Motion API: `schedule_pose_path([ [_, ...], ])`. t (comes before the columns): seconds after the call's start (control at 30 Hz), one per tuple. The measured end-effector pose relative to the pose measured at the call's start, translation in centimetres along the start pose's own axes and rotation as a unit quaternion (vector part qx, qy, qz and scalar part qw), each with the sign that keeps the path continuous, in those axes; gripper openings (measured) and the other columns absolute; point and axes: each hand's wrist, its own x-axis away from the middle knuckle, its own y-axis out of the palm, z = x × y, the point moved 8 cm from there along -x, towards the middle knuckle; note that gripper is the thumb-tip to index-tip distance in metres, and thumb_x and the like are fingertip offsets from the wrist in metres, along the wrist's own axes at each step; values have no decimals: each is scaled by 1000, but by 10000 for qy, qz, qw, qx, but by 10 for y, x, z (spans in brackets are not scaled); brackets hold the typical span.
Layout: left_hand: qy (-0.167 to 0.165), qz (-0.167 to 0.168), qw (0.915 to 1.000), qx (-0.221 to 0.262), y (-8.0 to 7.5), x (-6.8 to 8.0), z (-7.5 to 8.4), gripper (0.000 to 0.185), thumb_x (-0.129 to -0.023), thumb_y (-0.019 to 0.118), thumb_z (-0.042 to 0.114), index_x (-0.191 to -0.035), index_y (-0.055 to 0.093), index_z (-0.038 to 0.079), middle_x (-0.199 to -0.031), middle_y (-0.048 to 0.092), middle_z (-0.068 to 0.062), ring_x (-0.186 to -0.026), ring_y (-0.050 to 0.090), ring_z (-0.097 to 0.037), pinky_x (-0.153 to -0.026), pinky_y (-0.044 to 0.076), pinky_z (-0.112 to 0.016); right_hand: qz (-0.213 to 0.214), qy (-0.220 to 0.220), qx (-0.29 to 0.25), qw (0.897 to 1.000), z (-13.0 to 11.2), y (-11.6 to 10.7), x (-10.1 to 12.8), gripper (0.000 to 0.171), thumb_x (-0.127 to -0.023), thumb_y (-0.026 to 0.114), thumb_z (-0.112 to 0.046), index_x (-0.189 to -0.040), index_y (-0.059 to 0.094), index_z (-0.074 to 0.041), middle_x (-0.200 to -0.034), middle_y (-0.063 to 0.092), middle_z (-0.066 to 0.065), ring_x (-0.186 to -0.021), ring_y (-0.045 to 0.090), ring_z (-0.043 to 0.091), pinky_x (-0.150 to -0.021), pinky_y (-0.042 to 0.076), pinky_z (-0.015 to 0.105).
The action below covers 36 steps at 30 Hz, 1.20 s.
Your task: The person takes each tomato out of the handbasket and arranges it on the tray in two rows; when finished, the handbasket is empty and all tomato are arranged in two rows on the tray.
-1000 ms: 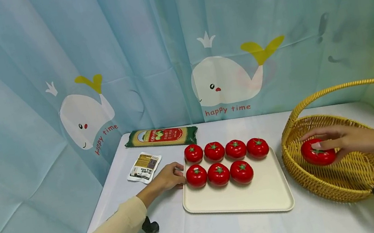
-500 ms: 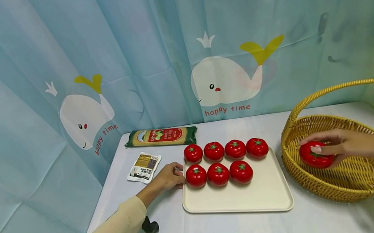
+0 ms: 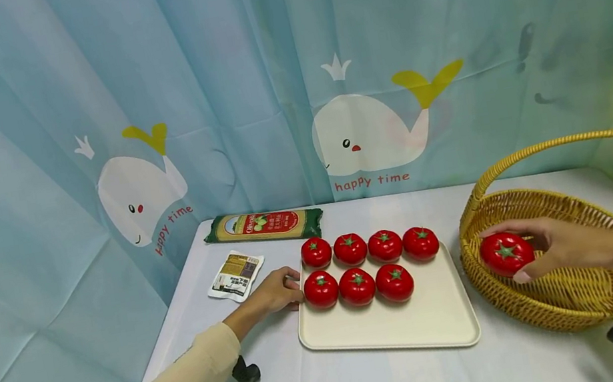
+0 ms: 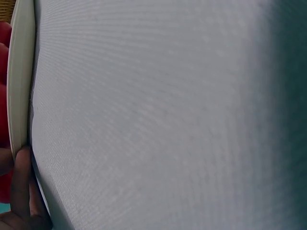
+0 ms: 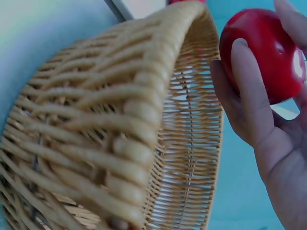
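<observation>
My right hand (image 3: 577,244) grips a red tomato (image 3: 506,254) with a green star-shaped stem, over the left part of the wicker basket (image 3: 579,291). The right wrist view shows the fingers wrapped round this tomato (image 5: 264,55), above the basket's rim. My left hand (image 3: 277,292) holds the left edge of a cream tray (image 3: 391,333). In the left wrist view, fingers pinch the tray's rim (image 4: 21,81). Several tomatoes (image 3: 357,286) stand on the tray in two rows, a back row and a shorter front row. The front right of the tray is bare.
A green pasta packet (image 3: 263,225) lies at the table's back left, with a white and gold sachet (image 3: 237,275) in front of it. The basket's tall handle (image 3: 548,144) arches above the right side. A blue curtain (image 3: 241,93) hangs behind the table.
My right hand has shifted slightly left within the basket, and the tomato has turned so its green stem faces up toward the head camera. The left hand and tray stay put.
</observation>
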Motion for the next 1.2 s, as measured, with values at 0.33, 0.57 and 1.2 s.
schedule_pose_path([
  [0.33,0,-15,10000,21,0,1,0,45,-83,71,1,-125,56,-1,-92,60,-10,-75,62,-17,-67,63,-27,380,-163,167,9990,-5,8,-6,64,-92,66,-1,-150,37,-5,-126,58,-11,-106,64,13,-80,63,34],
  [0.57,14,-34,10000,-3,0,0,-1,46,-83,71,1,-126,56,-1,-92,60,-10,-76,62,-16,-68,63,-27,743,-63,379,9965,-10,13,-11,66,-92,68,-5,-151,38,-7,-130,54,-7,-107,63,12,-82,61,31],
  [1.2,-31,59,10000,-14,0,1,-1,44,-82,72,1,-124,57,0,-93,60,-8,-76,61,-16,-68,62,-27,1152,-423,534,9910,-28,23,-24,64,-90,71,-6,-148,43,-10,-131,51,-11,-109,63,8,-84,61,27],
])
